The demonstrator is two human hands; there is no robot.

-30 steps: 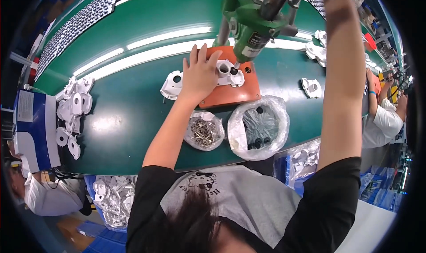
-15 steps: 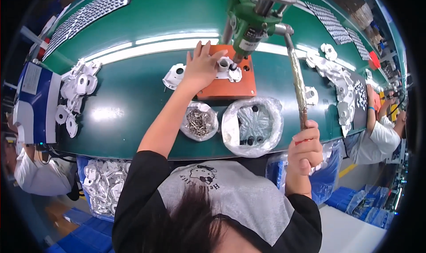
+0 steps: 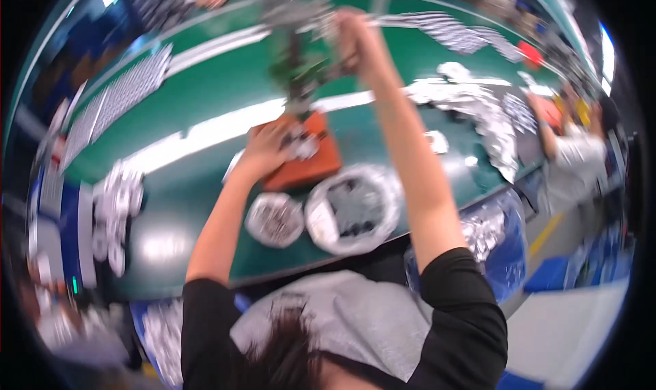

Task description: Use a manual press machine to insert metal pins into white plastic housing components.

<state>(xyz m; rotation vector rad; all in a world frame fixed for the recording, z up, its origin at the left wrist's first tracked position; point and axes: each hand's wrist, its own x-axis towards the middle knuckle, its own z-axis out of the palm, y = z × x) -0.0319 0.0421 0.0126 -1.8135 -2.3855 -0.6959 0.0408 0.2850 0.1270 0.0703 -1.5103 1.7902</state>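
Observation:
My left hand (image 3: 268, 149) rests on the orange block (image 3: 311, 173), its fingers against a white plastic part (image 3: 304, 147) that it holds there. Above the part stands the green press (image 3: 301, 72), its head blurred and its lower end close over the part. My right arm reaches far up and forward. At its end my right hand (image 3: 354, 38) is closed beside the press head, around the lever's grip as far as the blur lets me see; the lever itself is mostly hidden. A second white part (image 3: 234, 164) peeks out behind my left wrist.
In front of the block are a bag of small metal pins (image 3: 275, 219) and a plastic-lined bowl (image 3: 321, 222) with black pieces. White parts lie heaped at left (image 3: 113, 212) and right (image 3: 488, 116). A blue lined bin (image 3: 509, 253) stands below the table's edge. Another person (image 3: 581, 157) works at right.
My right hand has swung from the lower right up and forward to the press head, and the lever with it. My left hand stays at the white part. The whole view has shifted and blurred.

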